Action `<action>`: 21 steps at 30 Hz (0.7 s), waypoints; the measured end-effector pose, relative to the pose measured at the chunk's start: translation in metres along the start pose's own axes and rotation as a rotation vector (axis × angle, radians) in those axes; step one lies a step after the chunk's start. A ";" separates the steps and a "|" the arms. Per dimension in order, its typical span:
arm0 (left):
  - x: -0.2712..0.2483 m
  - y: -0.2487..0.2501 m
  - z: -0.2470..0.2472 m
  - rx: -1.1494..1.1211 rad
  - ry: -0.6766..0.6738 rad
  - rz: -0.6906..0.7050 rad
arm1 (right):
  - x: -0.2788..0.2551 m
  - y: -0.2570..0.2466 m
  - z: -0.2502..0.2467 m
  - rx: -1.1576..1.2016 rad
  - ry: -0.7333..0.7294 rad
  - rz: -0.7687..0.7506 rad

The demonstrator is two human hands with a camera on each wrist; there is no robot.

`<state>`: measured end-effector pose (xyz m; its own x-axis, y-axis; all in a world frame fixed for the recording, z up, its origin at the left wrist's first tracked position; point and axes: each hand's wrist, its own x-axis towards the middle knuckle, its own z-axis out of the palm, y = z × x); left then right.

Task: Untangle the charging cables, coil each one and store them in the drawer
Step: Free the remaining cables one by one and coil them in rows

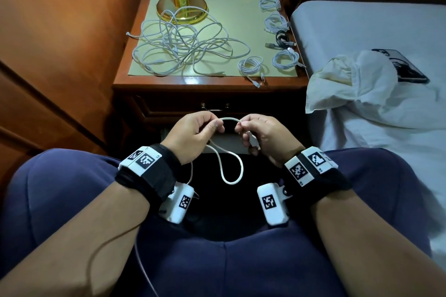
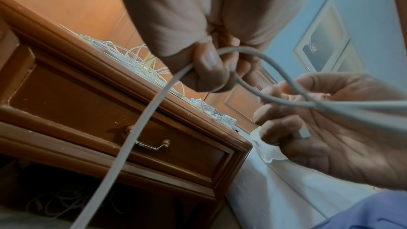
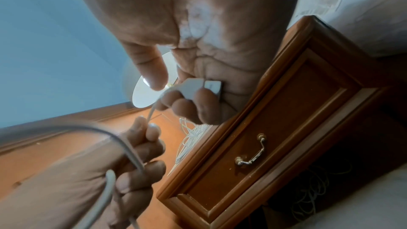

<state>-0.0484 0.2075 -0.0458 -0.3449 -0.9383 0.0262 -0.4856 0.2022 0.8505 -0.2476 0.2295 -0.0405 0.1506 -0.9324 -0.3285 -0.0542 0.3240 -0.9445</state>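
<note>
L hand [image 1: 193, 131] & R hand [image 1: 261, 135] fingers both pinching white USB cable [image 1: 230, 170], plug in R; keep loops small + even, drawer [image 1: 214, 109] closed.

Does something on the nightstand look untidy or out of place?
Yes. A loose tangle of white cables sprawls beside the lamp base, while five coiled cables lie neatly along the right side. One end of the tangle reaches past the mat. Nothing looks damaged or spilled.
</note>
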 end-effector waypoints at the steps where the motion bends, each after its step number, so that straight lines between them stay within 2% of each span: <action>1: 0.002 -0.002 0.000 0.019 0.042 -0.014 | 0.000 -0.002 -0.001 -0.012 -0.027 -0.007; 3: 0.004 -0.006 -0.001 0.054 0.118 -0.045 | -0.003 -0.005 -0.004 -0.145 -0.120 -0.034; 5: 0.006 -0.009 -0.001 0.067 0.148 -0.063 | -0.007 -0.006 -0.003 -0.374 -0.191 -0.072; 7: 0.007 -0.011 0.001 0.041 0.145 -0.076 | -0.007 -0.002 0.003 -0.438 -0.181 -0.110; 16: 0.004 -0.016 0.008 -0.019 -0.078 -0.089 | 0.003 -0.008 0.000 0.077 0.170 -0.152; 19: 0.003 -0.011 0.007 -0.082 -0.083 -0.118 | 0.004 -0.016 -0.010 0.543 0.202 -0.070; 21: 0.006 -0.014 0.006 -0.087 -0.004 -0.164 | 0.003 -0.022 -0.026 0.803 0.279 -0.085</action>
<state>-0.0481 0.2011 -0.0605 -0.2699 -0.9556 -0.1180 -0.4639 0.0217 0.8856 -0.2718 0.2151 -0.0212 -0.1320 -0.9298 -0.3437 0.6779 0.1683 -0.7156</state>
